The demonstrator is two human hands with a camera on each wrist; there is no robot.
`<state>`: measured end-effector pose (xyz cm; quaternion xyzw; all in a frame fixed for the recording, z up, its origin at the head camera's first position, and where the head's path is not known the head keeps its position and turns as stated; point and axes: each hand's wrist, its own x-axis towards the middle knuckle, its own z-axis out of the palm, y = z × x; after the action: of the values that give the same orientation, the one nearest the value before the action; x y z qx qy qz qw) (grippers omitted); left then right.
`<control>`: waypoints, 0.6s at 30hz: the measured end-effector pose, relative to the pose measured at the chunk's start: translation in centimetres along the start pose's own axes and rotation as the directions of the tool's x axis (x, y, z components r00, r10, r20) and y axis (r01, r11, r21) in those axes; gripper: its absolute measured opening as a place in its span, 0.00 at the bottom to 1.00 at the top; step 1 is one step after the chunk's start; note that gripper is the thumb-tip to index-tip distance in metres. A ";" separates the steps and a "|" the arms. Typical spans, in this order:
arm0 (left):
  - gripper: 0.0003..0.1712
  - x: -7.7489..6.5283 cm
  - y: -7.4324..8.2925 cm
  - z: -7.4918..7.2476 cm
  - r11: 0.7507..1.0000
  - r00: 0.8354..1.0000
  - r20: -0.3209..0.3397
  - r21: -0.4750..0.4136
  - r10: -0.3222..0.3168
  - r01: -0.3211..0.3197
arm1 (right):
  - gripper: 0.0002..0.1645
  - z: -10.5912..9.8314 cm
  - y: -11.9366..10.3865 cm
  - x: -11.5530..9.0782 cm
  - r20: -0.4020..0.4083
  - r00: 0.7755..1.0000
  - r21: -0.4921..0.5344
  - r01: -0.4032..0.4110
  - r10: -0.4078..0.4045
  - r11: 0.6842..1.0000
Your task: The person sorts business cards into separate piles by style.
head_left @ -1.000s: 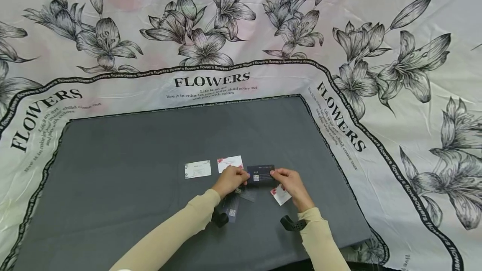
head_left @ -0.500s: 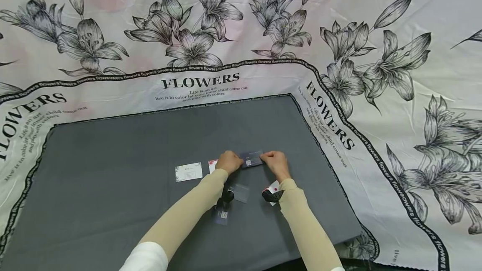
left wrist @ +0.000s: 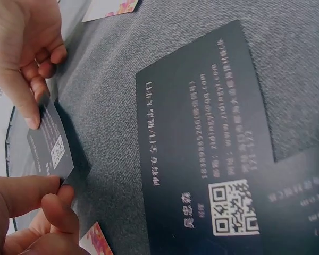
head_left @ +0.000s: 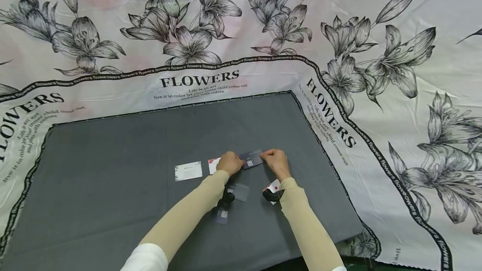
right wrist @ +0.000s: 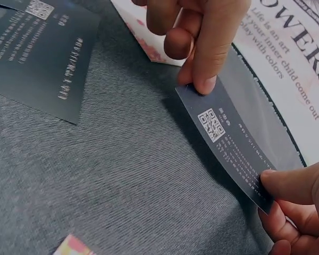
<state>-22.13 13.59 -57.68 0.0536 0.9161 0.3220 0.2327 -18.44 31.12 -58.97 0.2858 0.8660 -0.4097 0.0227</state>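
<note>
A dark business card [head_left: 252,159] with a white QR code is held between both hands, just off the grey cloth. My left hand [head_left: 230,162] pinches its left end between thumb and fingers; my right hand [head_left: 276,163] pinches the opposite end. In the right wrist view the card [right wrist: 223,141] bows slightly and casts a shadow below. Two more dark cards lie overlapping nearer the body: one card [left wrist: 196,143] shows its QR code fully in the left wrist view, the other card [left wrist: 303,202] is cut off by the frame.
A white card [head_left: 188,171] with grey corner flowers lies to the left. Beside it, a red-flowered white card [head_left: 213,165] is partly covered by the left hand. Another white card [head_left: 274,186] lies partly under the right wrist. Grey cloth [head_left: 113,187] has a printed floral border [head_left: 203,89].
Both hands have moved forward over the cloth with the dark card between them, away from the overlapping dark cards. Over the last half second they hold nearly still. The head view has shifted slightly.
</note>
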 end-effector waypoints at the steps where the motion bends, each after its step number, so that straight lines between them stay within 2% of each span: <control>1: 0.14 0.0 -0.2 0.0 1.000 1.000 0.000 0.002 0.000 0.000 | 0.15 0.1 0.0 0.0 0.001 1.000 -0.004 0.001 -0.001 1.000; 18: 0.15 -0.1 -0.1 -0.2 0.999 1.000 -0.004 0.029 -0.024 0.024 | 0.15 0.1 -0.4 -0.4 0.010 1.000 -0.017 -0.002 0.002 1.000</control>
<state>-22.09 13.34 -57.58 0.0452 0.9217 0.3060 0.2340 -18.33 30.67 -58.62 0.2846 0.8690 -0.4036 0.0299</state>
